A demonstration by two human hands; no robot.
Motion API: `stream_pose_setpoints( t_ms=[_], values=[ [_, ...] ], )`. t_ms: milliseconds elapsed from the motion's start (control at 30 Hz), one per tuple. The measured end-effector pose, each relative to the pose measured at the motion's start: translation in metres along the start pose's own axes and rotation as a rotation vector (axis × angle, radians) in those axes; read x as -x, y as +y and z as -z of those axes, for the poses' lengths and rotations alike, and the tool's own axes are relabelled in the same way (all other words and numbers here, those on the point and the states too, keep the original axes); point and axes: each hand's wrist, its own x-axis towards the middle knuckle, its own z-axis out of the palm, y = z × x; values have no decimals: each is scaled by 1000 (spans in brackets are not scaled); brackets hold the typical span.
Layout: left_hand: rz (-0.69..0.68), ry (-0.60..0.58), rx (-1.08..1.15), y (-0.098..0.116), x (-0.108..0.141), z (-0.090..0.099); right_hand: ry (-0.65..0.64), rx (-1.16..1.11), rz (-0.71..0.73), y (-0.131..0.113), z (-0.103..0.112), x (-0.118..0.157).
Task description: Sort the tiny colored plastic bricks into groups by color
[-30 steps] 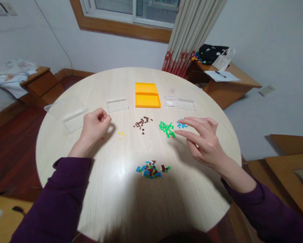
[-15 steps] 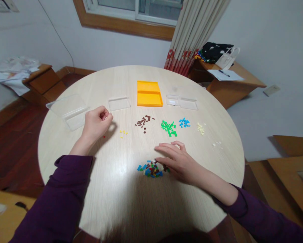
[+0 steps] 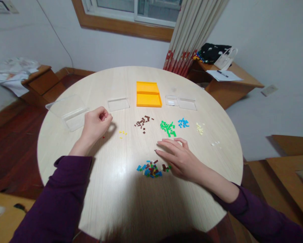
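My left hand (image 3: 97, 121) is closed in a loose pinch above the table's left side; whatever is between its fingertips is too small to make out. My right hand (image 3: 178, 155) has its fingers spread, with the index fingertip at a small dark brick (image 3: 155, 150) on the table. Just below lies a mixed pile of small bricks (image 3: 151, 169). Farther back are sorted groups: yellow bricks (image 3: 123, 132), brown bricks (image 3: 142, 122), green bricks (image 3: 168, 128), blue bricks (image 3: 183, 123), cream bricks (image 3: 199, 128) and white bricks (image 3: 215, 144). A tiny red brick (image 3: 103, 137) sits beside my left wrist.
An open orange case (image 3: 148, 99) stands at the back middle. Clear plastic trays (image 3: 118, 104) and small clear boxes (image 3: 187, 104) flank it. A larger clear container (image 3: 75, 118) is behind my left hand. The round table (image 3: 111, 202) has a curved edge.
My right hand has moved slightly up and away from the mixed pile, and the small dark brick now shows at its index fingertip. My left hand has hardly moved.
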Motion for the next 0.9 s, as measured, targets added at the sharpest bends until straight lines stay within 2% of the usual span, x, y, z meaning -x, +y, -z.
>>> stream_pose_setpoints(
  t_ms=[200,367,467,600,767,900],
  values=[
    [-7,7,7,-1,0,0,-36,-2,-14,6,-5,-4],
    [-15,13,20,-3,0,-1,-90,19,-48,15,-12,-24],
    [-12,11,22,-2,0,0,-61,19,-31,16,-8,-31],
    [-21,15,4,0,0,1,18,-62,56,10,4,-22],
    [-37,9,8,-1,-1,0,-44,-147,111,2,9,-4],
    [-45,10,12,-3,-1,-1,-82,-88,94,5,2,-5]
  ],
)
